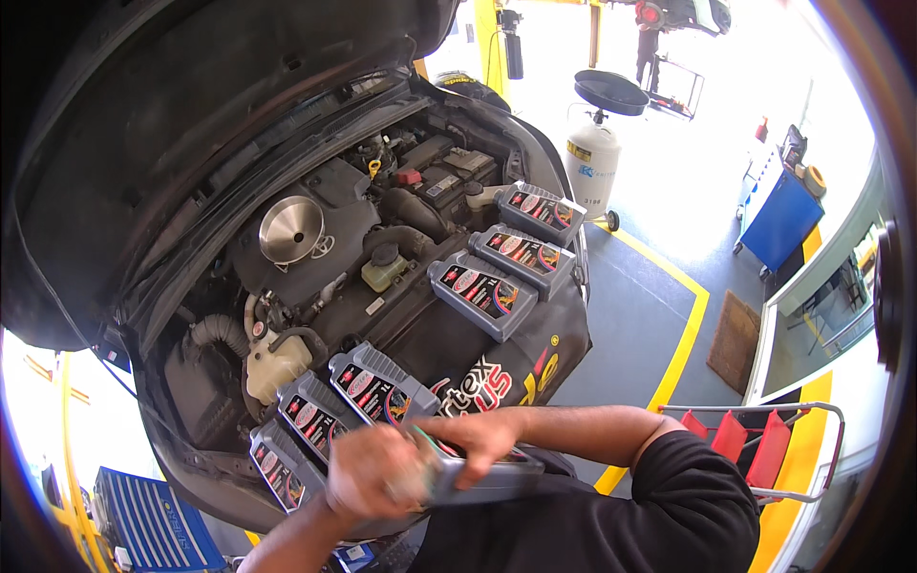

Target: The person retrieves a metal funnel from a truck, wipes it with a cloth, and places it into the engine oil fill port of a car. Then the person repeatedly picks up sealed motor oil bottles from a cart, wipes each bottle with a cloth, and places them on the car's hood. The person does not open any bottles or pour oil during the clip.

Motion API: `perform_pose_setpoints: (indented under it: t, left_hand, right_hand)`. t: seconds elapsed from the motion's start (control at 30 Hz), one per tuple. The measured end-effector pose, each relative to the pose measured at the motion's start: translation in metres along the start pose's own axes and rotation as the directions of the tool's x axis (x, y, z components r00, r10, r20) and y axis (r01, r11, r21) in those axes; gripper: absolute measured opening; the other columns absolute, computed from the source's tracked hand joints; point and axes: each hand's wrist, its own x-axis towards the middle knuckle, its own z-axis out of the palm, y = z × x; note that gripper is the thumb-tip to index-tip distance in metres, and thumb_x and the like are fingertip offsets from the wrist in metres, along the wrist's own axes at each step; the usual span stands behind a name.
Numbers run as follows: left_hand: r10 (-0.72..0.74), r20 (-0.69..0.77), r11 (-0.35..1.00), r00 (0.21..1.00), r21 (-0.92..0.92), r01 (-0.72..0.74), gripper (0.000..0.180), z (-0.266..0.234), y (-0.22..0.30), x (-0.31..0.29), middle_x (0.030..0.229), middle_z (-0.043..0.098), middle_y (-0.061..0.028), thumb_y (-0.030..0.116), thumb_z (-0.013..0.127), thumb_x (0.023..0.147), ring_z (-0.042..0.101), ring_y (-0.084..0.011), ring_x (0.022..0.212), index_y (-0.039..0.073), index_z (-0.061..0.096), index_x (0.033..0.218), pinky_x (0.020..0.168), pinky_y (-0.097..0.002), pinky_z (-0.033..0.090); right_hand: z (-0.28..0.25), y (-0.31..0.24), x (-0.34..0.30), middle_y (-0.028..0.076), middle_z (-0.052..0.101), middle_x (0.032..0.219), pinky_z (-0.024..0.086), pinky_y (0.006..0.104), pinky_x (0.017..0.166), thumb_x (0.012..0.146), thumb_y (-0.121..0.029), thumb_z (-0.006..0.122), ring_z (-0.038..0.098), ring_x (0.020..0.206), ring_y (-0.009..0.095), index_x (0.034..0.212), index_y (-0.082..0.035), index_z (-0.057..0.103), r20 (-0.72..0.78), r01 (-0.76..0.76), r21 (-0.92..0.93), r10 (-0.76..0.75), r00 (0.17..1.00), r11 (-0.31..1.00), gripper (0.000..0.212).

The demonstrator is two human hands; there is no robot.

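Observation:
A grey oil bottle (499, 480) lies nearly flat in front of my body, blurred by motion. My right hand (480, 439) is closed on it, its fingers bent over the upper side. Close by, at the bottle's left end, my left hand (380, 470) is curled and smeared. Something pale and greenish shows between the hands, too blurred to name. Just ahead stand three like bottles, the nearest to my hands being a grey oil bottle (384, 384) with a black and red label. Three more lean farther right, among them another oil bottle (484, 294).
A steel funnel (278, 225) sits on the engine cover (334, 191) under the raised hood (191, 115). A printed black cover (549, 353) drapes the car's front. Beyond stand a white drain tank (592, 177), a blue cart (778, 215) and a red-and-grey rack (764, 449).

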Motion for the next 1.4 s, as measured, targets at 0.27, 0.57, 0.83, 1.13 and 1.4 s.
perform_pose_setpoints:
  t: [0.27,0.57,0.83,1.13,1.4]
  left_hand:
    - [-0.836,-0.278,0.513,0.473,-0.09,0.854,0.018,0.025,-0.081,-0.019,0.071,0.065,-0.0231,0.019,0.065,0.089,0.066,-0.0454,0.069,0.001,0.061,0.087,0.061,-0.0472,0.051]
    - [0.372,0.089,0.889,0.924,0.254,-0.382,0.028,-0.003,0.046,0.005,0.09,0.063,-0.0045,0.022,0.076,0.075,0.065,-0.019,0.071,0.015,0.065,0.1,0.058,-0.0367,0.052]
    - [-0.611,-0.178,0.787,0.771,-0.04,0.615,0.015,0.004,-0.043,-0.031,0.076,0.064,-0.0176,0.016,0.067,0.081,0.067,-0.0373,0.07,0.004,0.065,0.091,0.064,-0.043,0.053]
    - [-0.633,-0.264,0.768,0.727,-0.098,0.633,0.024,-0.017,0.011,-0.049,0.082,0.067,-0.0117,0.015,0.073,0.084,0.067,-0.0236,0.066,0.007,0.069,0.106,0.066,-0.0365,0.056]
    - [0.054,-0.258,0.981,0.965,0.192,-0.003,0.044,0.012,0.059,-0.099,0.103,0.067,-0.0086,0.026,0.084,0.07,0.069,-0.0229,0.083,0.011,0.068,0.109,0.07,-0.0344,0.057]
  right_hand:
    - [0.011,-0.018,0.043,0.024,0.05,0.133,0.041,0.05,0.102,0.051,-0.046,0.09,0.053,0.119,0.041,0.158,0.001,0.027,-0.688,-0.65,-0.726,-0.221,0.692,0.223,0.133]
    - [0.0,-0.023,-0.007,0.027,0.035,0.159,0.027,0.0406,0.123,0.047,-0.034,0.099,0.034,0.15,0.035,0.161,0.007,0.009,0.391,0.058,-0.145,0.004,0.92,0.988,0.151]
    - [0.038,-0.026,0.034,0.026,0.046,0.136,0.039,0.0513,0.109,0.056,-0.037,0.091,0.048,0.126,0.046,0.162,-0.005,0.017,-0.639,-0.565,-0.723,-0.074,0.765,0.398,0.133]
    - [0.039,-0.044,0.028,0.025,0.049,0.142,0.04,0.0501,0.113,0.054,-0.029,0.094,0.05,0.132,0.043,0.163,-0.004,0.015,-0.388,-0.329,-0.681,0.058,0.92,0.655,0.137]
    - [0.046,-0.02,0.027,0.021,0.04,0.158,0.031,0.0388,0.122,0.048,-0.02,0.093,0.041,0.146,0.029,0.163,0.003,0.012,0.274,-0.346,-0.061,0.349,0.896,0.936,0.143]
